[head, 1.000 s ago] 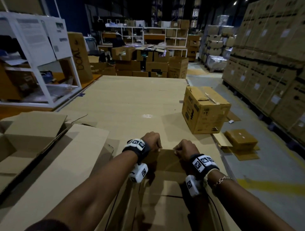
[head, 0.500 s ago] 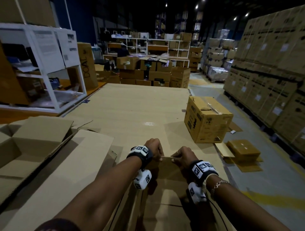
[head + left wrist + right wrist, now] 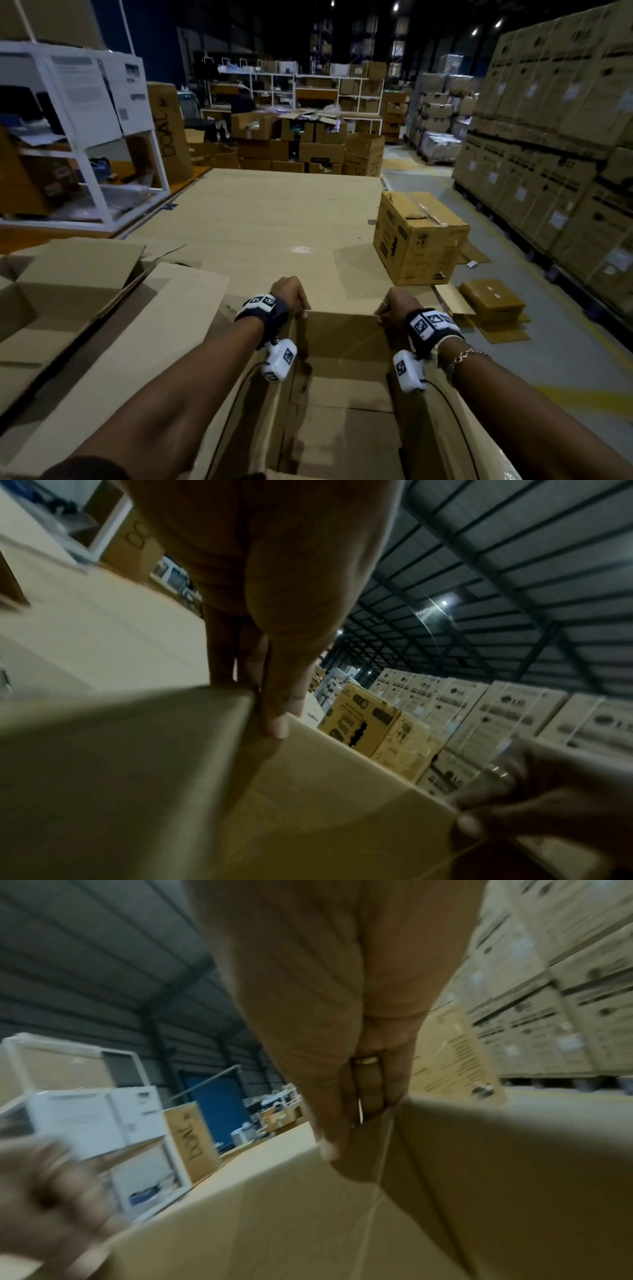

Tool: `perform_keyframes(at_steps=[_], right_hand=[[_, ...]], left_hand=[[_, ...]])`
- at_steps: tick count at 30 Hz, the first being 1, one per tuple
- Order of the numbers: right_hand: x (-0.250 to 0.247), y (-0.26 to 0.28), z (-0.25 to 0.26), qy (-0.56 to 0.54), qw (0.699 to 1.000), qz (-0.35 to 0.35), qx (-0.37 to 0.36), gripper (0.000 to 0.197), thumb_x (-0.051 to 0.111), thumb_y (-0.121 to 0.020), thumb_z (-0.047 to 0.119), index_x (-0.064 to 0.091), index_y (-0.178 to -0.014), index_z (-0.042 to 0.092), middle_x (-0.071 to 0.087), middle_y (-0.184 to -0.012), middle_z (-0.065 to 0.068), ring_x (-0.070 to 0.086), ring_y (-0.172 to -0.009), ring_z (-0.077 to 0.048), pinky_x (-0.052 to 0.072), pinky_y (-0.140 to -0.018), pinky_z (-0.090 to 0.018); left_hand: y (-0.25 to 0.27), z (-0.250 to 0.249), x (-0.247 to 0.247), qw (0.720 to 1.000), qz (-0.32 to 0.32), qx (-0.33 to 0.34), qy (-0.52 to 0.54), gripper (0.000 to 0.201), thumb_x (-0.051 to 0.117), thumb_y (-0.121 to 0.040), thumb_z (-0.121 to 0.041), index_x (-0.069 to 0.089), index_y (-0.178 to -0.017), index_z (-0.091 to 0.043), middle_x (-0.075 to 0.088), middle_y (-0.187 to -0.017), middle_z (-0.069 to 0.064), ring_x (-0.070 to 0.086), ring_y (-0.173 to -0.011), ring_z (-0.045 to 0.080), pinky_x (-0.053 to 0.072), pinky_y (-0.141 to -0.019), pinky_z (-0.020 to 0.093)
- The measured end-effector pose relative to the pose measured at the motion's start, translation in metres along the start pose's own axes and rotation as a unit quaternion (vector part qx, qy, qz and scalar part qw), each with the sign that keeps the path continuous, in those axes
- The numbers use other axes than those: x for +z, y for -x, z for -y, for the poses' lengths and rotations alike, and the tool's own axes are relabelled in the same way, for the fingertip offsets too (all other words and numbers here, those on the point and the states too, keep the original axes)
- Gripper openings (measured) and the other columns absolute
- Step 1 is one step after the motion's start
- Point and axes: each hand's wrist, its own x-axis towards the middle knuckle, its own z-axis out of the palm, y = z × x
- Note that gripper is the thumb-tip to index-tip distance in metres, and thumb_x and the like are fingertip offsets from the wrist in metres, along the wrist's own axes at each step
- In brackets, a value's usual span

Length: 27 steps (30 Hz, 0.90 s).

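An open brown cardboard box (image 3: 342,346) stands right in front of me, its far wall upright between my hands. My left hand (image 3: 291,296) grips the far left corner of that wall, thumb inside and fingers outside, as the left wrist view shows on the box (image 3: 325,804). My right hand (image 3: 394,308) pinches the far right corner in the same way; in the right wrist view its thumb lies on the box (image 3: 274,1218) edge. The box bottom is dark and partly hidden by my forearms.
A large flat cardboard sheet (image 3: 267,219) covers the floor ahead. A taped carton (image 3: 418,240) stands to the right, a small flat box (image 3: 489,301) beside it. An open box (image 3: 68,284) lies left. A white rack (image 3: 85,137) stands left; stacked cartons (image 3: 555,137) line the right.
My hands have moved apart along the box's far edge, from almost touching at the middle to the two corners. The box wall between them now stands spread open.
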Motion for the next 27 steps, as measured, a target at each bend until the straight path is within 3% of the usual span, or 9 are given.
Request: perform_keyframes(at_steps=[8, 10, 12, 15, 17, 20, 23, 25, 27], right_hand=[[-0.003, 0.005, 0.002, -0.003, 1.000, -0.012, 0.023, 0.008, 0.082, -0.079, 0.011, 0.082, -0.087, 0.013, 0.078, -0.088, -0.009, 0.074, -0.084, -0.022, 0.061, -0.082, -0.036], [-0.007, 0.011, -0.002, -0.015, 1.000, 0.001, 0.009, 0.013, 0.080, -0.082, 0.012, 0.081, -0.095, 0.013, 0.078, -0.096, -0.007, 0.072, -0.088, -0.018, 0.059, -0.085, -0.034], [-0.014, 0.022, -0.007, -0.023, 0.999, 0.032, -0.007, 0.027, 0.076, -0.086, 0.015, 0.076, -0.113, 0.014, 0.075, -0.111, -0.004, 0.069, -0.096, -0.015, 0.054, -0.085, -0.029], [-0.029, 0.043, -0.018, 0.006, 0.996, 0.072, -0.051, 0.044, 0.072, -0.092, 0.024, 0.064, -0.133, 0.015, 0.067, -0.129, -0.004, 0.062, -0.111, -0.017, 0.046, -0.091, -0.028], [-0.037, 0.065, -0.025, 0.004, 0.996, 0.073, -0.051, 0.047, 0.072, -0.091, 0.031, 0.063, -0.135, 0.018, 0.067, -0.130, -0.004, 0.060, -0.116, -0.018, 0.047, -0.097, -0.032], [-0.038, 0.098, -0.041, 0.005, 0.997, 0.067, -0.022, 0.051, 0.073, -0.087, 0.043, 0.062, -0.134, 0.027, 0.065, -0.132, -0.002, 0.059, -0.123, -0.019, 0.048, -0.102, -0.041], [-0.029, 0.131, -0.059, -0.017, 0.997, 0.069, 0.029, 0.059, 0.070, -0.086, 0.054, 0.058, -0.138, 0.031, 0.060, -0.139, -0.001, 0.056, -0.127, -0.019, 0.046, -0.105, -0.041], [-0.017, 0.152, -0.067, -0.067, 0.993, 0.070, 0.068, 0.065, 0.068, -0.084, 0.061, 0.057, -0.139, 0.029, 0.061, -0.138, -0.003, 0.060, -0.115, -0.016, 0.050, -0.096, -0.034], [-0.003, 0.169, -0.072, -0.126, 0.984, 0.062, 0.108, 0.063, 0.066, -0.090, 0.052, 0.051, -0.144, 0.022, 0.057, -0.141, -0.008, 0.059, -0.103, -0.015, 0.050, -0.075, -0.026]], left_hand=[[0.003, 0.006, -0.001, 1.000, -0.008, 0.008, 0.000, 0.023, 0.090, -0.071, -0.015, 0.083, -0.093, -0.016, 0.079, -0.091, 0.005, 0.073, -0.087, 0.017, 0.059, -0.083, 0.030], [0.006, 0.008, 0.000, 1.000, -0.004, 0.009, 0.017, 0.021, 0.089, -0.074, -0.016, 0.083, -0.094, -0.015, 0.079, -0.092, 0.004, 0.073, -0.088, 0.017, 0.058, -0.081, 0.027], [0.012, 0.011, 0.001, 0.999, -0.012, 0.010, 0.042, 0.028, 0.088, -0.077, -0.019, 0.081, -0.104, -0.016, 0.078, -0.101, 0.003, 0.072, -0.096, 0.018, 0.053, -0.078, 0.023], [0.027, 0.018, -0.002, 0.996, -0.009, 0.013, 0.090, 0.053, 0.083, -0.083, -0.027, 0.066, -0.132, -0.018, 0.068, -0.126, 0.006, 0.063, -0.120, 0.021, 0.050, -0.092, 0.028], [0.042, 0.027, -0.006, 0.992, 0.007, 0.009, 0.127, 0.063, 0.082, -0.084, -0.031, 0.058, -0.140, -0.017, 0.061, -0.138, 0.014, 0.056, -0.129, 0.023, 0.049, -0.102, 0.034], [0.072, 0.041, -0.002, 0.989, 0.031, -0.030, 0.144, 0.071, 0.079, -0.086, -0.034, 0.050, -0.146, -0.009, 0.054, -0.145, 0.017, 0.050, -0.136, 0.025, 0.044, -0.097, 0.028], [0.102, 0.055, 0.012, 0.986, 0.008, -0.097, 0.137, 0.075, 0.076, -0.088, -0.042, 0.048, -0.146, -0.003, 0.048, -0.150, 0.015, 0.048, -0.137, 0.028, 0.040, -0.097, 0.027], [0.117, 0.065, 0.022, 0.974, -0.008, -0.154, 0.164, 0.080, 0.076, -0.085, -0.049, 0.049, -0.144, -0.002, 0.049, -0.149, 0.015, 0.051, -0.133, 0.030, 0.044, -0.097, 0.031], [0.130, 0.073, 0.029, 0.965, 0.004, -0.183, 0.189, 0.081, 0.073, -0.086, -0.055, 0.050, -0.143, -0.003, 0.052, -0.146, 0.014, 0.054, -0.126, 0.032, 0.053, -0.088, 0.034]])
